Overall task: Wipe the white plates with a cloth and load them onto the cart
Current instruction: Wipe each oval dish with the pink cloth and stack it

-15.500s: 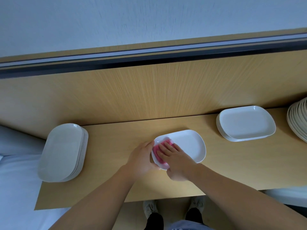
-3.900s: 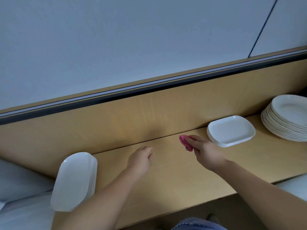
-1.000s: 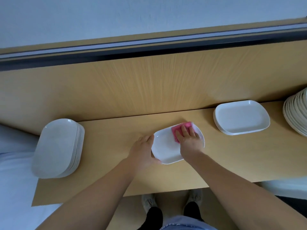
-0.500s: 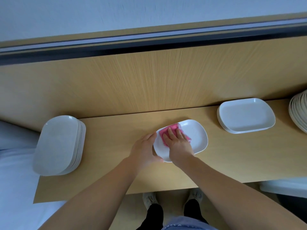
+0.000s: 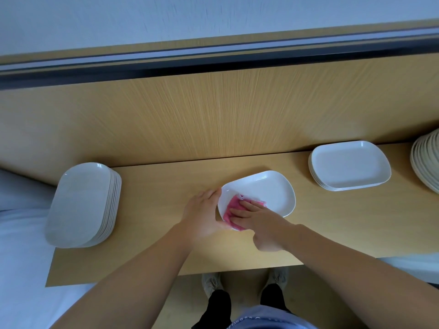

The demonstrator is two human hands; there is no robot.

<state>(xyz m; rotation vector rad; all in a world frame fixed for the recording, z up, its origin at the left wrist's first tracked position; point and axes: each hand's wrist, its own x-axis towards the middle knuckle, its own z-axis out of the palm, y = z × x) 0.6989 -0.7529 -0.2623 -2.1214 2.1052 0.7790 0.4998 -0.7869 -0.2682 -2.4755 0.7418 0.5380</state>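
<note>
A white rounded-rectangle plate (image 5: 268,191) lies on the wooden shelf (image 5: 154,186), a little right of centre. My left hand (image 5: 202,213) grips the plate's left rim, its fingers curled at the edge. With fairly straight fingers, my right hand (image 5: 259,220) presses a pink cloth (image 5: 231,208) flat onto the near-left part of the plate. The cloth is partly hidden under the fingers.
A tall stack of white plates (image 5: 80,205) sits at the shelf's left end, overhanging a white surface (image 5: 19,257). A lower stack of matching plates (image 5: 349,165) stands to the right, with round plates (image 5: 427,162) at the frame edge. A wooden back panel rises behind.
Over the last second my right hand has slid the pink cloth from the plate's far side toward its near-left corner. My left hand has stayed on the rim.
</note>
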